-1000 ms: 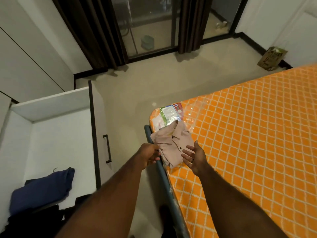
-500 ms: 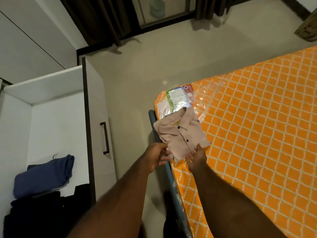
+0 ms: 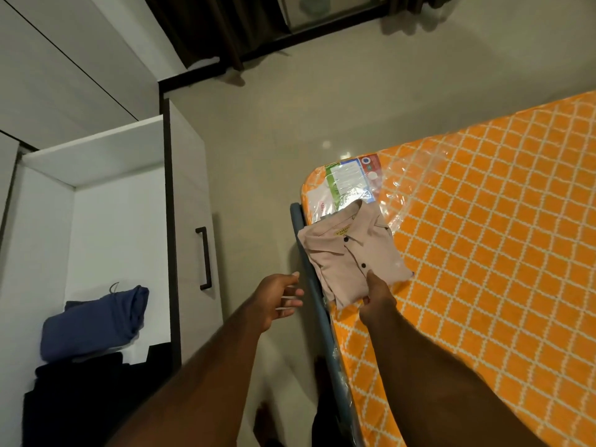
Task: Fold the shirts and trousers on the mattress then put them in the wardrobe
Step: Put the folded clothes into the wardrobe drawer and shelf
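Left hand [image 3: 277, 298] off flat-folded pink shirt [image 3: 351, 256]; right hand [image 3: 377, 300] pinches edge.

The orange lattice-print mattress [image 3: 483, 253], wrapped in clear plastic [image 3: 411, 175], carries a folded pink shirt [image 3: 351, 256] at its corner, collar against a printed label [image 3: 348, 182]. In the open wardrobe [image 3: 113, 221], a folded blue garment [image 3: 93, 321] lies beside black clothes [image 3: 80, 391]

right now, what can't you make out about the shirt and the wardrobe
Head view only.
1. Pink shirt: near corner hidden under the right hand, which pinches it.
2. Collar label: too small to read.
3. Dark clothes in the wardrobe: too dark to tell shirts from trousers, cut off by the bottom edge.
4. Mattress: cut off by the right edge.
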Available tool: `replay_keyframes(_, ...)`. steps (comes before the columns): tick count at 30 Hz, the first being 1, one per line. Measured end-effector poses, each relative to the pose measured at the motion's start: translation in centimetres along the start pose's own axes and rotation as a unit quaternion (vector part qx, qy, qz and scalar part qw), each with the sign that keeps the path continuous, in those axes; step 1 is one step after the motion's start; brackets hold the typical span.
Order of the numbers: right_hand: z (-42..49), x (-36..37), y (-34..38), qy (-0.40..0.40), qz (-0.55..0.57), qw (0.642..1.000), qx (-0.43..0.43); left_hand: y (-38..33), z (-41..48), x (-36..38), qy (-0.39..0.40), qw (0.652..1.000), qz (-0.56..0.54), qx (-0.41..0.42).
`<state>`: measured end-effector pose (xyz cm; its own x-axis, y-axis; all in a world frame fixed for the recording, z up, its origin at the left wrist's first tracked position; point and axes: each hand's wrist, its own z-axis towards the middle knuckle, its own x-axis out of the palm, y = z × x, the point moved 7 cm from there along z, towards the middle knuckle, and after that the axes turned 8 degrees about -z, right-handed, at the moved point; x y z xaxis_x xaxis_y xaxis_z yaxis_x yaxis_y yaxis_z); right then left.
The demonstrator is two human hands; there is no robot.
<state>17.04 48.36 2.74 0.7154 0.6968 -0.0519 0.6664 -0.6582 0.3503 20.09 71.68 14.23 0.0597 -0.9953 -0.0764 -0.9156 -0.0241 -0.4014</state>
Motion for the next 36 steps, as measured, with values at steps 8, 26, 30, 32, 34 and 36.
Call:
replay_keyframes(8, -2.4, 2.2, 2.9, 0.083, 0.055, 0.994, -0.048, 1.4, -0.1, 0.4, 0.000, 0.999, -0.028, -0.027)
replay_keyframes(26, -13.6, 8.4, 7.7, 0.388, -0.056, 0.920, -0.012, -0.3, -0.5, -0.2, 0.123, 0.820, -0.559, -0.009)
replay_keyframes(30, -15.9, 10.5, 6.0, 0.451, -0.114, 0.885, 0.023, -2.3, -1.9, -5.8, 0.151, 0.823, -0.547, 0.027)
replay_keyframes(32, -17.3, 12.1, 5.3, 0.448, -0.149, 0.881, 0.029, -3.8, -2.6, -8.9, 0.190, 0.841, -0.505, 0.042)
replay_keyframes(34, -18.5, 14.0, 4.5, 0.443, -0.199, 0.874, 0.015, -5.3, -3.4, -12.4, 0.218, 0.865, -0.446, 0.069)
replay_keyframes(36, -20.1, 16.5, 3.6, 0.437, -0.247, 0.865, -0.003, -6.8, -4.3, -16.4, 0.228, 0.885, -0.394, 0.101)
